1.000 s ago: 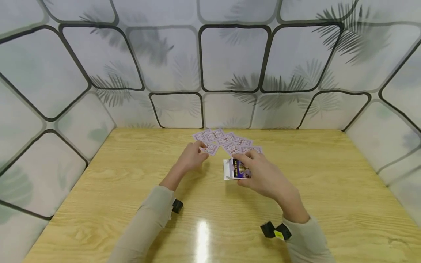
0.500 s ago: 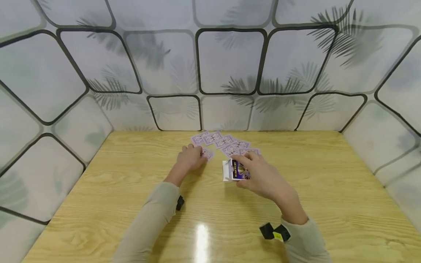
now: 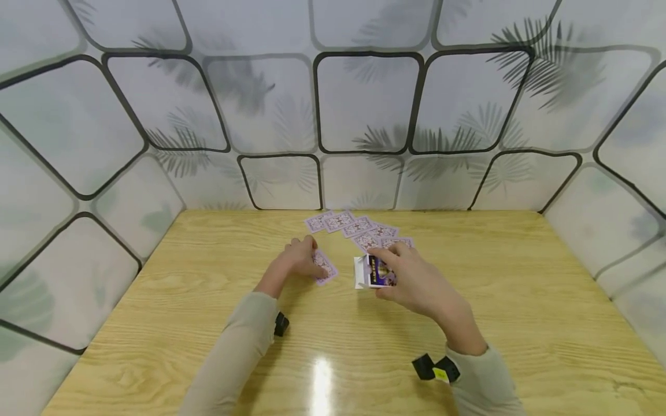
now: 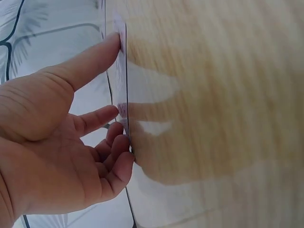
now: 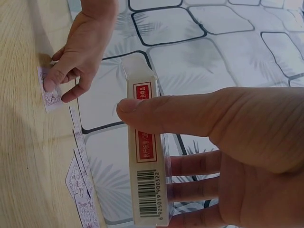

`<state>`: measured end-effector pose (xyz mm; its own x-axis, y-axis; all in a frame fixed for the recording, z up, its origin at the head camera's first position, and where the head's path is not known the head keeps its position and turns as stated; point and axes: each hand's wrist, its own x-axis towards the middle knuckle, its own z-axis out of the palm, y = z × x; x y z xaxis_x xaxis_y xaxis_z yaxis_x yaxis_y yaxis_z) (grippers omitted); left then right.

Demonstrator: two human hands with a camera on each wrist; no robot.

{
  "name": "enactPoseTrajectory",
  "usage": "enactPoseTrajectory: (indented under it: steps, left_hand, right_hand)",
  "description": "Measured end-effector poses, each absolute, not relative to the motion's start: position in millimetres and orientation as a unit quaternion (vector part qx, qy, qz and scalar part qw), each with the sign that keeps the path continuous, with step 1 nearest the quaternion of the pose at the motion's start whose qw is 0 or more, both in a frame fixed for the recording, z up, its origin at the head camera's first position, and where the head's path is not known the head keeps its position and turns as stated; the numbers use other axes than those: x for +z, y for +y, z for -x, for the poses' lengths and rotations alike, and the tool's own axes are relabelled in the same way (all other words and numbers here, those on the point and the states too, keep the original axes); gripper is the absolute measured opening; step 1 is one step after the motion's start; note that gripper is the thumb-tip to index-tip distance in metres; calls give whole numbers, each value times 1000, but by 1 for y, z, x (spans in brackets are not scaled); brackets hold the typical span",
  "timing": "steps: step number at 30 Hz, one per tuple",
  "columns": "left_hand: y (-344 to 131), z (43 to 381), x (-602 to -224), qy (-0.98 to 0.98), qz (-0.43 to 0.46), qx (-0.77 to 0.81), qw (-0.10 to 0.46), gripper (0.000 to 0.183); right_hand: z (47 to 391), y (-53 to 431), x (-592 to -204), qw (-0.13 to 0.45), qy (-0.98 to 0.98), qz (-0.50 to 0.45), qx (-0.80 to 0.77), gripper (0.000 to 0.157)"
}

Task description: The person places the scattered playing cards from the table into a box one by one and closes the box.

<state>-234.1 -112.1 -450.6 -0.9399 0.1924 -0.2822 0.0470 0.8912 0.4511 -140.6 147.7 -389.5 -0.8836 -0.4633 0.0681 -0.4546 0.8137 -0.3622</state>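
My left hand (image 3: 295, 261) is over a purple-patterned playing card (image 3: 322, 263) lying face down on the table. The thumb presses on the card, and the other fingers bend in at its far edge, as the left wrist view shows. To the right, my right hand (image 3: 418, 280) grips a card box (image 3: 378, 273) with a dark picture front, thumb on one narrow side and fingers on the opposite one. Its white end flap (image 3: 359, 273) hangs open toward the left. A barcode and a red label show on the box's side (image 5: 145, 161) in the right wrist view.
Several more face-down cards (image 3: 357, 226) lie in an overlapping curved row beyond my hands. The wooden table (image 3: 208, 254) ends at a patterned backdrop (image 3: 281, 104) at the back and sides. Black devices (image 3: 436, 367) are worn at the wrists.
My left hand has drawn the single card toward me, away from the row, and it now lies turned to a different angle. My right hand and the box stay nearly in place.
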Motion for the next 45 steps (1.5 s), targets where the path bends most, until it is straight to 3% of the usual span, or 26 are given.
enactPoseTrajectory:
  steps: [3,12,23,33,45]
  left_hand:
    - [-115,231,-452,952,-68,244,170,73]
    - [-113,220,-447,950,-70,238,191,53]
    - [-115,211,-450,937,-92,281,184,51]
    - [-130,207,-449,924,-105,331,157,16]
    - [-145,196,-427,855,-108,479,166,12]
  right_hand:
    - [141,148,-390,11,952,242,-188,73]
    - [142,147,-392,7,951,245,-186,72]
    - [142,148,-394,9,952,243,-184,73]
    - [143,148,-396,7,952,243,-187,74]
    - [145,147,-398,6,952,241,-186,75]
